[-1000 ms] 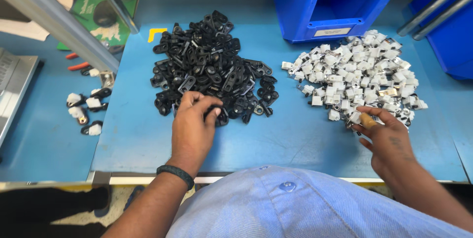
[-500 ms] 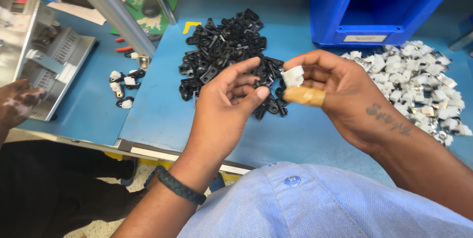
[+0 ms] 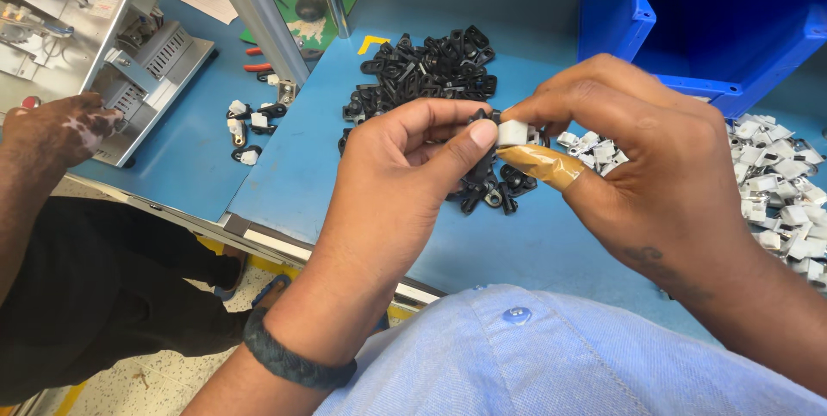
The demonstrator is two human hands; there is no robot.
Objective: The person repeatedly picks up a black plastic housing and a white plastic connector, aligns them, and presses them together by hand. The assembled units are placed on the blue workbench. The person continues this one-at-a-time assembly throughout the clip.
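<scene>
A: State what is obscured.

B: The left hand (image 3: 405, 175) covers most of a black plastic clip (image 3: 481, 166); only its lower edge shows, and how it joins the small white plastic block (image 3: 514, 133) cannot be determined. The heap of white plastic blocks (image 3: 775, 201) is cut off at the right frame edge. A co-worker's hand (image 3: 56, 127) enters at left; its grip cannot be made out.

A: Surface and surroundings?

B: A blue bench mat (image 3: 301, 166) carries a heap of black plastic clips (image 3: 426, 71). A blue plastic bin (image 3: 698, 28) stands at the rear right. A grey metal fixture (image 3: 129, 63) sits on the neighbouring station.

A: Hand condition?

B: Both hands are raised above the mat, fingers curled nearly closed. The right hand (image 3: 655, 166), one finger wrapped in tan tape (image 3: 538, 164), pinches the white block. The left thumb presses against that block while the left fingers close around the black clip.
</scene>
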